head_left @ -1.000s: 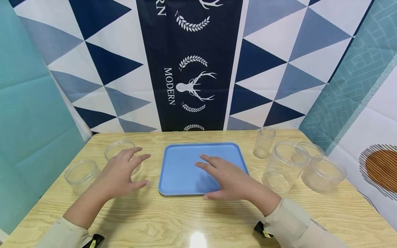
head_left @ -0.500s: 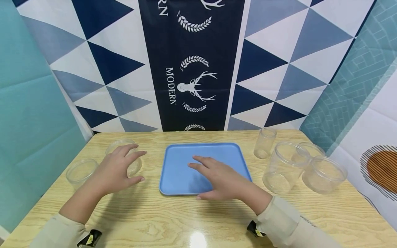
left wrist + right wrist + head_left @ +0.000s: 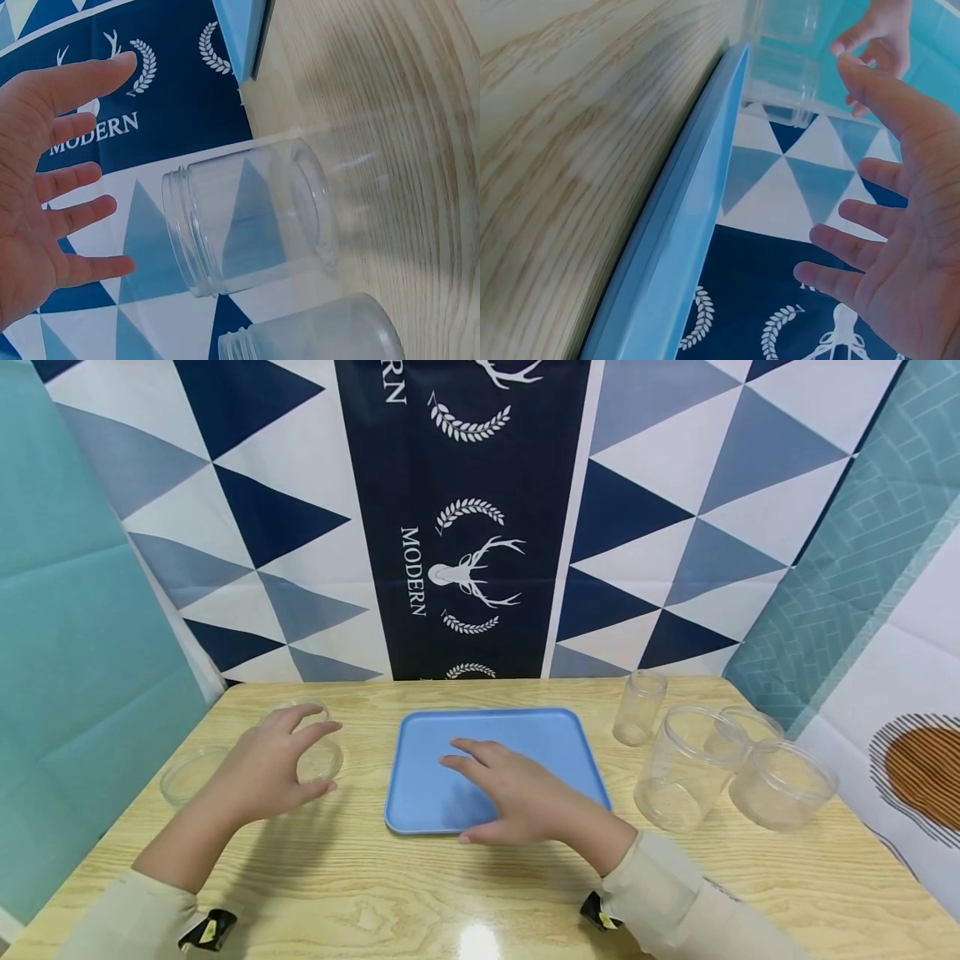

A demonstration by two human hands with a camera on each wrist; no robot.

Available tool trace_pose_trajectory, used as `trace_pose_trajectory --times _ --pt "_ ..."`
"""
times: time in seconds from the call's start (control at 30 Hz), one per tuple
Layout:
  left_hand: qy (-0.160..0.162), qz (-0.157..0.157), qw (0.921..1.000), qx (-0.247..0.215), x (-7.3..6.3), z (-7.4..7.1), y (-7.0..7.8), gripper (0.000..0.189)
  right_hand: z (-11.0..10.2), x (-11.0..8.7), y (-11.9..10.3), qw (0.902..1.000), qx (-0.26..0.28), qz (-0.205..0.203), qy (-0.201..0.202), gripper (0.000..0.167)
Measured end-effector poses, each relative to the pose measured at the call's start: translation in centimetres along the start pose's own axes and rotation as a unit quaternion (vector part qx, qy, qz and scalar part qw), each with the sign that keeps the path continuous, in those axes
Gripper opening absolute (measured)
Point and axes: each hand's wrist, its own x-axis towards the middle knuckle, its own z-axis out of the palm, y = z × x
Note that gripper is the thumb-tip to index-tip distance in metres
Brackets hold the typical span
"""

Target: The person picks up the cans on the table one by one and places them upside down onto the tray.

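Note:
My left hand point(image 3: 262, 768) hovers with spread fingers above the left side of the table, holding nothing. Partly hidden behind it in the head view stands a clear jar point(image 3: 240, 221), which the left wrist view shows lidless and upright, apart from the fingers. Beside that hand is another clear jar point(image 3: 191, 777), also partly covered by it. My right hand point(image 3: 517, 793) is held over the blue tray point(image 3: 427, 814), fingers apart and nothing in its grasp; the tray's right wrist view edge point(image 3: 682, 225) lies below the palm.
On the right side of the table point(image 3: 375, 893) are several clear containers: a slim jar point(image 3: 639, 710), a tall wide jar point(image 3: 686, 768), a low jar point(image 3: 783, 785) and one partly hidden behind them point(image 3: 753, 720). A patterned cloth point(image 3: 480, 527) rises behind the table.
Both hands have drifted left, the right one across the tray and the left one further over the jars. The jars and tray stay where they were.

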Motion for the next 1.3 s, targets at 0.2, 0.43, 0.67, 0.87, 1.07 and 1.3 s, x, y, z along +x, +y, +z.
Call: trace_pose_trajectory --times 0.2,0.43,0.67,0.87,1.07,1.3 --pt "-0.018 -0.02 0.9996 0.0 0.1 -0.2 -0.8 0.068 0.3 0.6 -0.3 0.9999 0.003 0.01 -0.007 0.085" --pt "-0.035 -0.034 0.9986 -0.018 0.3 0.1 -1.8 0.07 0.5 1.4 -0.5 0.9997 0.009 0.017 -0.015 0.084" --pt "-0.045 -0.041 0.9979 -0.021 0.4 0.7 -2.5 0.072 1.0 2.9 -0.6 0.9996 0.008 0.015 -0.021 0.084" --pt "-0.044 -0.044 0.998 -0.012 0.6 1.0 -3.4 0.076 1.5 4.1 -1.0 0.9993 0.002 0.02 -0.03 0.085" --pt "-0.065 -0.057 0.9959 -0.028 1.3 1.0 -4.1 0.078 1.8 5.1 -1.5 0.9989 0.0 0.028 -0.038 0.085" --pt "-0.111 -0.08 0.99 -0.038 2.1 1.1 -4.6 0.08 2.0 5.8 -2.0 0.9986 -0.005 0.027 -0.044 0.085"
